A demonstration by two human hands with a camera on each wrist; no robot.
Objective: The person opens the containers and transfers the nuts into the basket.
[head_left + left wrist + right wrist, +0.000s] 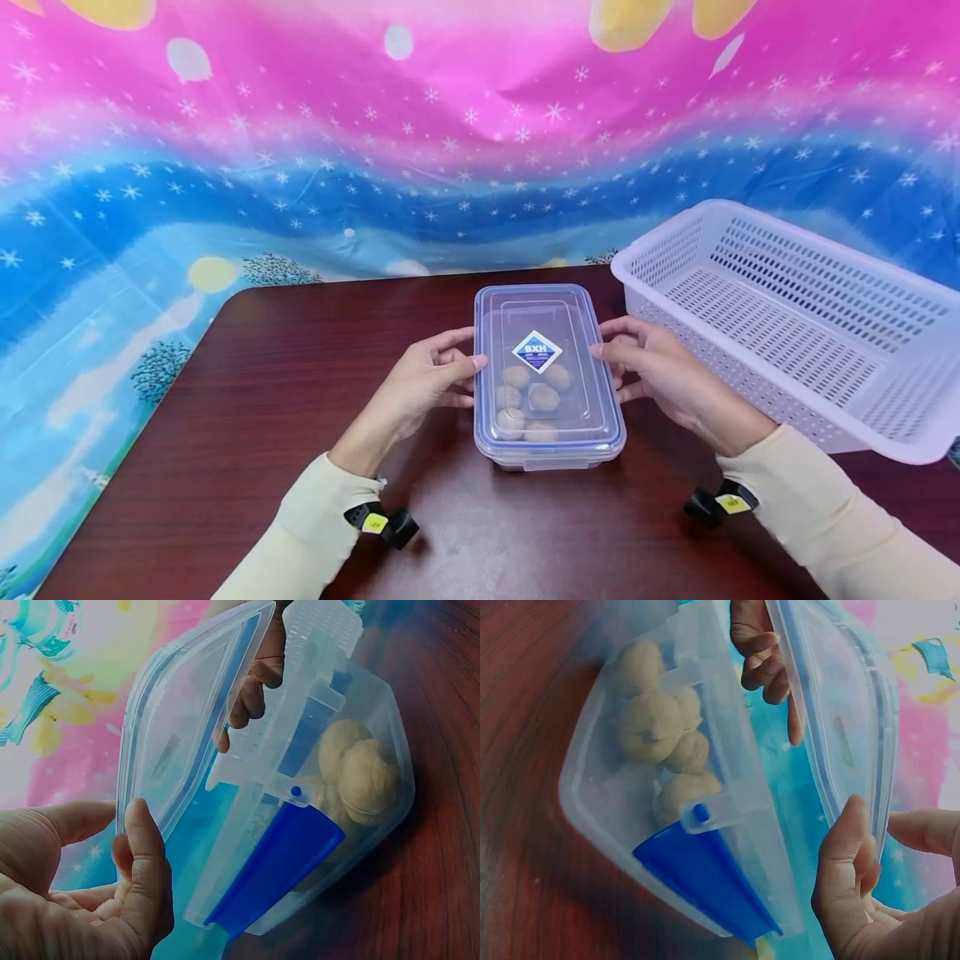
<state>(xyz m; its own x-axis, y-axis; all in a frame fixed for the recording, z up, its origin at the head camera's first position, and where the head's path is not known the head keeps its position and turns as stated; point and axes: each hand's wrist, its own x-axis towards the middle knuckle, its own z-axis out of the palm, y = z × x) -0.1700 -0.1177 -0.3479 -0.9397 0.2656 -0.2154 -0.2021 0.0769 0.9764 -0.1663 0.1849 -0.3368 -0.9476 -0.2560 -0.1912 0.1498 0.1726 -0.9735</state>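
Note:
A clear rectangular lid [577, 329] with a blue seal and a diamond-shaped label [537, 352] is held above a clear plastic food container [397, 761]. In both wrist views a gap separates lid and container. My left hand [416, 383] pinches the lid's left edge between thumb and fingers; my right hand [663, 375] pinches the opposite edge. Several round, tan walnuts [649, 731] lie inside the container, seen through its wall. A blue latch [277, 859] hangs outward from the container's side, and another blue latch [705, 877] shows in the right wrist view.
A pale lilac perforated basket [652, 312] stands at the right, close to my right hand. The dark red-brown wooden table [300, 367] carries both container and basket. A colourful patterned cloth [450, 150] hangs behind the table and down its left side.

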